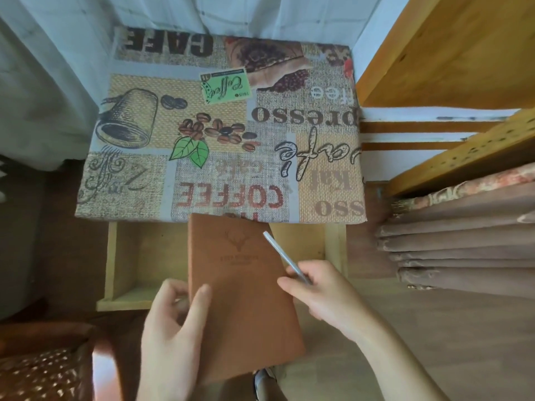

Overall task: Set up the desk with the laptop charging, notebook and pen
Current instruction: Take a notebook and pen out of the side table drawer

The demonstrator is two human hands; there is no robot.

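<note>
Small desk (139,180) seen from above, covered w/ a coffee-print cloth showing beans, a cup and words like "CAFE" and "COFFEE"; white curtain (43,91) hangs at far left and behind the desk. Bottom left corner: a brown woven basket (43,369), partly cut off by the frame edge. Just below the desk's near edge, an open pale wooden drawer (127,267) sticks out toward the viewer. Left hand (170,328) grips the lower left side of a brown notebook (243,296), thumb on the cover, fingers curled behind. Notebook is closed, held up over the drawer, tilted slightly, its top edge overlapping the desk's near edge; cover has an embossed deer-head logo and small text, too blurred to read. Right hand (321,293) pinches a slim white pen (285,257) btwn thumb and fingers at the notebook's right edge, pen angled up-left across the cover. Right side: wooden shelving (463,53) w/ a stack of folded brown fabric (469,244) on a lower shelf, well apart from the hands.
</note>
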